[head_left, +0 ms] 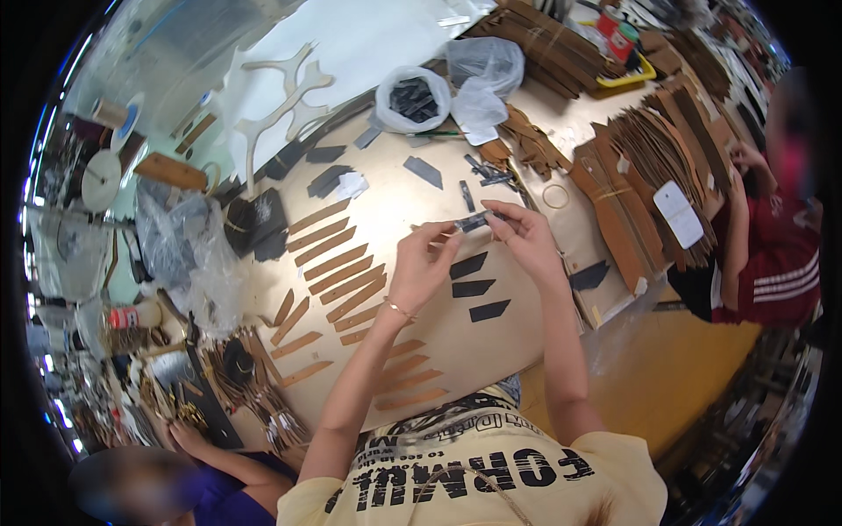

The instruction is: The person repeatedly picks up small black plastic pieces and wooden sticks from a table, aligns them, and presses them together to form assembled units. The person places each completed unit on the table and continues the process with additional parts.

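Two outstretched hands (524, 238) pinch a dark strip (474, 223) between them.

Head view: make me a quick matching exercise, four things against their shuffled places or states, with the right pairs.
1. Small dark piece
2. Brown strips
3. White card
4. Open plastic bag

A. Filled with black pieces
B. Between left hand and right hand
C. On a brown stack
D. Laid out singly on the table

Pairs: 1-B, 2-D, 3-C, 4-A
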### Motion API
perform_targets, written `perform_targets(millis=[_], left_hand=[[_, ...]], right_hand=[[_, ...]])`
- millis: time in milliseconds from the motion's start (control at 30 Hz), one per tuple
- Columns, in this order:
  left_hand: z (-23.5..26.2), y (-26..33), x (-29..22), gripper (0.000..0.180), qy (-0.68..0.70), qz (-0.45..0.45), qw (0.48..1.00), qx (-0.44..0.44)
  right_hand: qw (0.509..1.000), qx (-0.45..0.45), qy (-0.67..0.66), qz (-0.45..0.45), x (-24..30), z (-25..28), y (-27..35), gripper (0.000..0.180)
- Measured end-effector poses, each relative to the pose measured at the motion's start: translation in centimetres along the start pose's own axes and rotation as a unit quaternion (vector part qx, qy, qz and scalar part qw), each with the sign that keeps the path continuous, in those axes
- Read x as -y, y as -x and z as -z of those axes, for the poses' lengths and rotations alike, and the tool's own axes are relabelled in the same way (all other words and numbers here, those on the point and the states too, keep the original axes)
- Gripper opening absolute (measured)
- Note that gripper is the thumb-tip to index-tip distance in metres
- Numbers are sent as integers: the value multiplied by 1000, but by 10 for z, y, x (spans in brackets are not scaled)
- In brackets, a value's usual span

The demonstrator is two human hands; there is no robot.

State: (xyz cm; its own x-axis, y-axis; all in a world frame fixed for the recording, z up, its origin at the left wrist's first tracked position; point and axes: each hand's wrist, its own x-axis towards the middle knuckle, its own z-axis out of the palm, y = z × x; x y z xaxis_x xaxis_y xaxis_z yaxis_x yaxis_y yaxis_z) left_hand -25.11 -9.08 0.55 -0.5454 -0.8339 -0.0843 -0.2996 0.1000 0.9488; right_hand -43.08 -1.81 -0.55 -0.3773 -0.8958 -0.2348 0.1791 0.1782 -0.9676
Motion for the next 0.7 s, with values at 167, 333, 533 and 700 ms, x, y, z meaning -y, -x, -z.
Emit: perform_targets(millis=[167, 333, 533, 700], left_hand=[[-11, -2, 10, 23, 190, 69, 979, 30], [-7, -4, 15, 21, 189, 95, 977, 14], [-2, -3, 10, 19, 8, 28, 1000, -6], [1, 3, 8, 19, -41, -29, 997, -67]], right_hand=[[1000, 2, -5, -4, 3, -4, 5, 28], [999, -20, 27, 33, -6, -13, 0, 25], [997, -14, 59, 37, -15, -18, -2, 16], [997, -73, 5, 26, -12, -12, -8, 13]])
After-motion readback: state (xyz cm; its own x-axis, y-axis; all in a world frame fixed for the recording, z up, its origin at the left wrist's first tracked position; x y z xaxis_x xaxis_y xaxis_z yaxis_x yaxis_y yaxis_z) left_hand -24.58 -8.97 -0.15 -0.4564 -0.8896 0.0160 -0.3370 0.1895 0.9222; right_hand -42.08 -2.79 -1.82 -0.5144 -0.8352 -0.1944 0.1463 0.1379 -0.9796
